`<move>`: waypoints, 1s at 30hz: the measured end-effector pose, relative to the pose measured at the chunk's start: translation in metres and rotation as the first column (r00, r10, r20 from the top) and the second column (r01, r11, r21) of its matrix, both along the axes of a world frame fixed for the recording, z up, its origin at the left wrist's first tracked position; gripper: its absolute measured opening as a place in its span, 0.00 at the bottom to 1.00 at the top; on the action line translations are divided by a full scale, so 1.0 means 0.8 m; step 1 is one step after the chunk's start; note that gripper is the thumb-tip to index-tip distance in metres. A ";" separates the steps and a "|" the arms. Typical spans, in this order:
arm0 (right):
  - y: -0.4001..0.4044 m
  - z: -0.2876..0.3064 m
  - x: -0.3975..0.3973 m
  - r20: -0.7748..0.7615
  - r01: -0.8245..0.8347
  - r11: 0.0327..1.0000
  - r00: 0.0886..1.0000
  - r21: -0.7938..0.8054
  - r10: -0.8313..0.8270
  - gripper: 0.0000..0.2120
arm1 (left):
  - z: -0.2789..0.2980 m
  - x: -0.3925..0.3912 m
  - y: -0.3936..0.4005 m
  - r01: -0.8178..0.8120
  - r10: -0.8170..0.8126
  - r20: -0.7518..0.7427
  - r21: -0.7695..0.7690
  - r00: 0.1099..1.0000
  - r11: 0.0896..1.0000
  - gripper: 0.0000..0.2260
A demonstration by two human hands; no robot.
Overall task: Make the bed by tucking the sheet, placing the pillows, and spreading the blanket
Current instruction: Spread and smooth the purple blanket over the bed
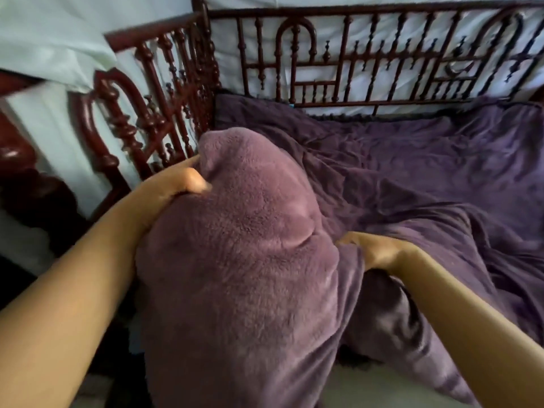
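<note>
While my left hand is clamping thumb and fingers on the far end of the fluffy purple pillow, my right hand is pinching its other edge, holding it upright over the bed's near corner, above the rumpled purple sheet. I'm judging the risk: plush slipping, or snagging the carved headboard. No writing is showing anywhere.

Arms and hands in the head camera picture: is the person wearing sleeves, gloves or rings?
No sleeves show: both forearms are bare right to the picture's bottom edge. The left hand and right hand have no gloves. No watch, bracelet or ring shows on the parts in view, though most of the fingers are hidden in fabric.
</note>
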State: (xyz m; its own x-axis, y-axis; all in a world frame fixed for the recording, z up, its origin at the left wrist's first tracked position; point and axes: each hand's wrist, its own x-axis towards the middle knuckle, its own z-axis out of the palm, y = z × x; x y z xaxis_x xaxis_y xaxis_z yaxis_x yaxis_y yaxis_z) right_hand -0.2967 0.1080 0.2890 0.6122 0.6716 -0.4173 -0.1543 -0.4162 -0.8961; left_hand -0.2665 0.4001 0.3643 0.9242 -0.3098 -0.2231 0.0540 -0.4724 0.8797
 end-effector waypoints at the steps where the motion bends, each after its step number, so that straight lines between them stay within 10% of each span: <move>1: 0.027 -0.013 -0.011 0.032 -0.019 0.999 0.999 -0.036 0.020 0.16 | 0.006 -0.024 0.015 -0.011 0.007 -0.046 -0.091 0.999 0.996 0.22; 4: 0.082 -0.066 -0.030 0.036 -0.087 0.967 0.994 -0.238 0.098 0.06 | -0.014 -0.064 0.056 -0.028 -0.045 -0.260 -0.271 0.964 0.962 0.18; 8: 0.134 -0.144 -0.055 -0.168 -0.287 0.755 0.958 -0.589 0.233 0.09 | -0.103 -0.062 0.100 0.129 0.093 -0.494 0.397 0.865 0.909 0.27; 11: 0.148 -0.175 -0.068 -0.499 -0.375 0.745 0.864 -0.552 0.066 0.23 | -0.160 -0.055 0.099 0.366 0.088 -0.576 0.622 0.812 0.692 0.10; 20: 0.086 -0.198 0.061 0.090 0.069 0.709 0.996 -0.702 -0.008 0.16 | -0.225 0.082 0.023 -0.041 0.253 -0.326 0.539 0.911 0.841 0.21; 30: 0.086 -0.270 0.205 0.474 0.667 0.497 0.744 -0.554 -0.470 0.35 | -0.321 0.232 -0.004 -0.322 0.543 -0.270 0.570 0.795 0.756 0.42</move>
